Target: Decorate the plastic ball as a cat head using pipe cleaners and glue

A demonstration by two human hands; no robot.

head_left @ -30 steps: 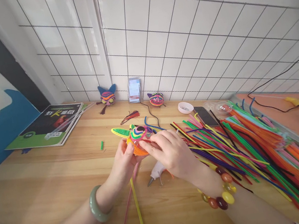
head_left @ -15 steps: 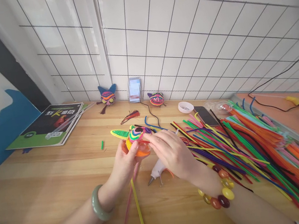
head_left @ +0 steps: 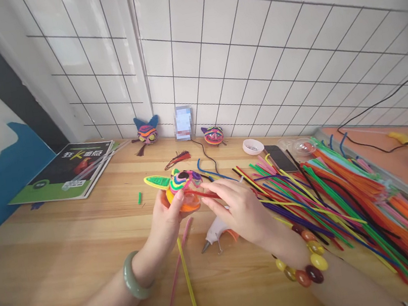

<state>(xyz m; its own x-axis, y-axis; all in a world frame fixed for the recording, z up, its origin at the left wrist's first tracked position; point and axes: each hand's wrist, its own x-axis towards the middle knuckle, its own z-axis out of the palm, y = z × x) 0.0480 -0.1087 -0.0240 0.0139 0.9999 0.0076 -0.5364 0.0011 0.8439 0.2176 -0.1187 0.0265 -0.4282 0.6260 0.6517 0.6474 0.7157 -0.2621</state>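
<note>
A white wall (head_left: 250, 54) with thin black lines stands behind a wood surface (head_left: 91, 272). Over the middle of it is the toy (head_left: 179, 187), held up in both hands' reach. It has a green ear, bright stripes and a clear part (head_left: 191, 203) with no stripes. The left hand (head_left: 166, 215) has its fingers wrapped round the toy. The right hand (head_left: 237, 204) has thumb and finger pinched on a red stick (head_left: 207, 195), and its end is at the clear part. I can't tell if it is stuck there. The step now looks like putting the red stick on the toy. The next move seems to call for bending it along the edge and pressing gently, with the toy kept steady. The glue gun (head_left: 215, 233) lies near the right hand, and a heap of sticks (head_left: 312, 208) lies to the right.
</note>
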